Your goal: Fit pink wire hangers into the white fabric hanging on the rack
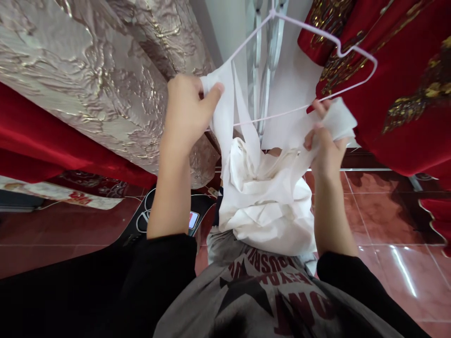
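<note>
Two hands work at a white garment (268, 225) in the head view, the only one given. The left hand (187, 111) is closed on one strap of it, thumb laid along the cloth, where that strap loops over the left shoulder of a pale thin hanger (310, 28). The right hand (327, 148) pinches a folded part of the same garment between thumb and fingers, just below the hanger's right end; its upper fingertips lie close to the lower bar, and I cannot tell whether they touch it. The hanger's right shoulder, with its notch, is bare. The garment hangs bunched between the forearms, in front of the wearer's grey printed shirt (253, 281).

To the left hangs shiny, crinkled pale fabric (88, 70); to the right, red cloth with gold decoration (405, 103). Near the left forearm, a phone (193, 219) with a lit screen rests on a dark surface, with a white cable (141, 221) beyond that forearm. Reddish tiles (373, 206) cover the floor.
</note>
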`<state>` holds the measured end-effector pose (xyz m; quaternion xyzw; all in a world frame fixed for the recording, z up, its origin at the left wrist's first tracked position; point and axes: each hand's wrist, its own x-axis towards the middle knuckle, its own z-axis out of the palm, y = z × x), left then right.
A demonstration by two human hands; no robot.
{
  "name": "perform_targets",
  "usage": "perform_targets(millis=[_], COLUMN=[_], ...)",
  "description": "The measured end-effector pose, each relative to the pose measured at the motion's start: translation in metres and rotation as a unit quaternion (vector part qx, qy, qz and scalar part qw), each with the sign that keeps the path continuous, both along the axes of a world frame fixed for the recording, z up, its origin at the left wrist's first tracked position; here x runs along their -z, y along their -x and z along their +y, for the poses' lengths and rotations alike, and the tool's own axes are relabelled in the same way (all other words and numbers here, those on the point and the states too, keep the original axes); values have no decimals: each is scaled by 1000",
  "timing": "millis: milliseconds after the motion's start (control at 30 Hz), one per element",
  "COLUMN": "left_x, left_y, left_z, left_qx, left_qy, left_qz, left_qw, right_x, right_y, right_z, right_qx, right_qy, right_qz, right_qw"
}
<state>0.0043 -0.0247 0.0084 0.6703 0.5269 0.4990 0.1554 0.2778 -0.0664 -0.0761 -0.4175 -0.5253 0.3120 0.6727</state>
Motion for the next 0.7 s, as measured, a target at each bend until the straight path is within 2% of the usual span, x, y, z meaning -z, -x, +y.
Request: perform_targets(millis=[133,200,267,400,500,567,700], left_x=[-1,-2,-2,-3,-3,-4,-6], left_y=[12,17,20,21,21,20,20], left_z=[1,2,2,3,4,4,1], left_qx=[11,7,1,-1,-3,-11,-25], left_qy=[-15,-21,-27,-28,-29,-40,-62], left_qz=[43,62,75,74,81,92,117], left_qw=[999,998,997,997,996,995,991], right_x=[-11,-25,-43,-80,-97,-103,-100], right_y=[-46,-65,-77,-79,-71,-66,-72], right_z=[16,27,37,45,46,50,65], right_qx=[91,103,85,22,-11,-19,30], right_qy=[-23,-17,0,34,50,50,47], right_qz=[51,65,61,22,-25,-40,11], right_qw=[994,992,994,999,998,998,998])
